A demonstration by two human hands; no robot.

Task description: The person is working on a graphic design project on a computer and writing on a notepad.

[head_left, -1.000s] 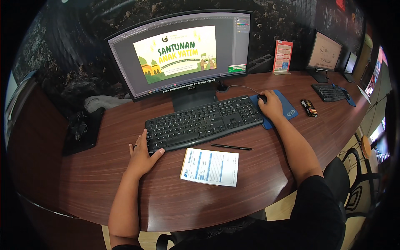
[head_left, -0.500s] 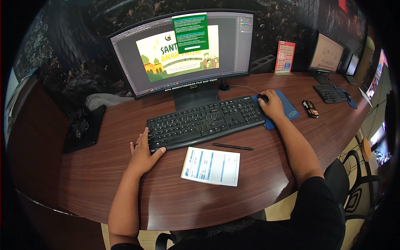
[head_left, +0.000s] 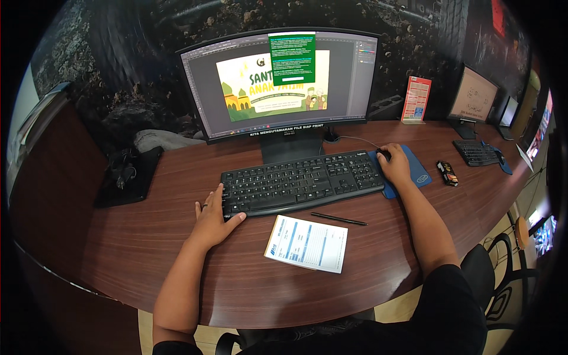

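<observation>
My right hand [head_left: 399,168] is wrapped over a black computer mouse [head_left: 384,155] on a blue mouse pad [head_left: 419,171]. At the left end of a long black keyboard [head_left: 302,184], my left hand [head_left: 214,223] rests with thumb and fingers apart. Its thumb lies along the keyboard's front corner, and a dark ring is on one finger. Behind the keyboard stands a curved monitor [head_left: 207,89]. On its screen, a green text window [head_left: 293,62] overlaps a yellow and green illustrated banner [head_left: 260,109].
A printed form pad [head_left: 307,242] and a black pen [head_left: 338,219] lie in front of the keyboard on the brown desk [head_left: 236,296]. To the right are a small dark box [head_left: 447,173], a red standing card [head_left: 416,99] and a second keyboard [head_left: 476,152]. A black chair [head_left: 503,266] stands right.
The whole view has shifted, so the desk and monitor sit lower and farther right in the picture. Both hands keep their places at the keyboard and mouse.
</observation>
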